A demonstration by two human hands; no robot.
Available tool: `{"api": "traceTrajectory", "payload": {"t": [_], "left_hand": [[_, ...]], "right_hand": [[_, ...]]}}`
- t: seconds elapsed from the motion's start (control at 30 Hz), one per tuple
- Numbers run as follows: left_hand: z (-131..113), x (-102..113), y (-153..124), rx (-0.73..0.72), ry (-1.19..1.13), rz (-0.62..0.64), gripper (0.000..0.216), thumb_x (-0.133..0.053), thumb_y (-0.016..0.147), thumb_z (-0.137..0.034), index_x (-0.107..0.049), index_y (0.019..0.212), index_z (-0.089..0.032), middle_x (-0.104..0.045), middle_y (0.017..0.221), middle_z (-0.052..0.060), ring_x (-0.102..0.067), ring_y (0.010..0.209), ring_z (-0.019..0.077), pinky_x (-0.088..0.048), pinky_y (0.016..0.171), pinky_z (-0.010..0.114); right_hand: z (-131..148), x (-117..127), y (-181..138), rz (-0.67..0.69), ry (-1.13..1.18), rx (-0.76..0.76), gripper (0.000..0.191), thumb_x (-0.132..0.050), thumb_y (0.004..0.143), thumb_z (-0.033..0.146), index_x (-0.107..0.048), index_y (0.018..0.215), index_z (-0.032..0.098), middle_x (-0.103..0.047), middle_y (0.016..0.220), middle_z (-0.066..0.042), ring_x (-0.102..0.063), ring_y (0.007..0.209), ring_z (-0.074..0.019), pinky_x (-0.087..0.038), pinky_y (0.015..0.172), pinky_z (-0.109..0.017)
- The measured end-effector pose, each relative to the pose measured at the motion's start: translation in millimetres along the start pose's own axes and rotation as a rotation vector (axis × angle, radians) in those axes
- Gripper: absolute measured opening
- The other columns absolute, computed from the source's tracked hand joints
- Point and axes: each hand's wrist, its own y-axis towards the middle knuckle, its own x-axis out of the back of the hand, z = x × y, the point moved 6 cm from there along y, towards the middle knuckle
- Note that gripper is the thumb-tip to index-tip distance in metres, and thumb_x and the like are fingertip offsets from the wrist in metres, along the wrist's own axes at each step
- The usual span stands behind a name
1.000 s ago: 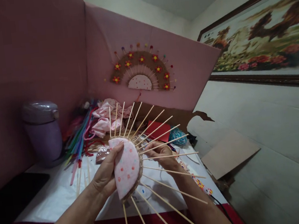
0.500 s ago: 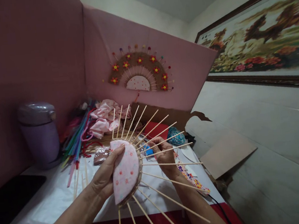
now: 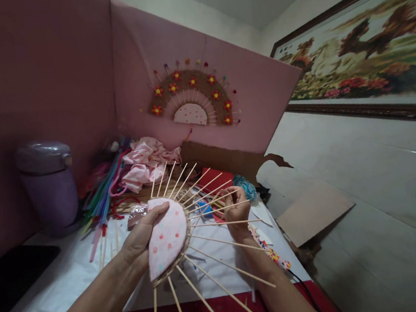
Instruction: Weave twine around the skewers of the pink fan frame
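Observation:
A half-round piece covered in pink flower-print fabric [image 3: 168,238] has a braided cord edge and thin wooden sticks fanning out from its curve. My left hand [image 3: 142,236] grips it at the straight side, thumb on top of the fabric and the other fingers hidden behind. Among the outer ends of the right-hand sticks is my right hand [image 3: 236,205], fingers pinched together. What lies in that pinch is too small to make out.
Pink fabric [image 3: 144,158], coloured strips [image 3: 103,193], blue yarn [image 3: 245,187] and a plastic-wrapped brown pack [image 3: 136,215] lie on the table. A purple bin [image 3: 50,194] stands left. A decorated half-round fan [image 3: 192,80] hangs on the pink panel [image 3: 253,90].
My right hand has moved outward to the right, from near the braided edge towards the stick ends. The fabric-covered piece has shifted slightly left and down in my left hand.

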Motion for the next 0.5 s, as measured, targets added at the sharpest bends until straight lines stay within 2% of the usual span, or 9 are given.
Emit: {"api": "traceTrajectory", "payload": {"t": [0.3,0.5], "left_hand": [[0.1,4.3,1.6,0.021,0.059,-0.076,0.009,-0.057,0.072,-0.013,-0.061,0.076,-0.006,-0.068,0.055,0.011,-0.063,0.045,0.0208,-0.054,0.046,0.031],[3.1,1.9,-1.5,0.046,0.100,-0.052,0.007,-0.060,0.069,-0.012,-0.061,0.075,-0.007,-0.067,0.052,0.010,-0.063,0.044,0.0201,-0.055,0.048,0.031]], "right_hand": [[-12.0,19.2,12.6,-0.111,-0.097,0.059,0.018,-0.050,0.080,0.034,-0.053,0.084,0.017,-0.057,0.071,-0.002,-0.054,0.063,-0.0141,-0.043,0.062,-0.027],[-17.4,21.6,16.2,-0.095,-0.068,0.017,0.021,-0.046,0.081,0.036,-0.052,0.084,0.016,-0.054,0.070,0.000,-0.051,0.060,-0.0121,-0.042,0.056,-0.025]]}}
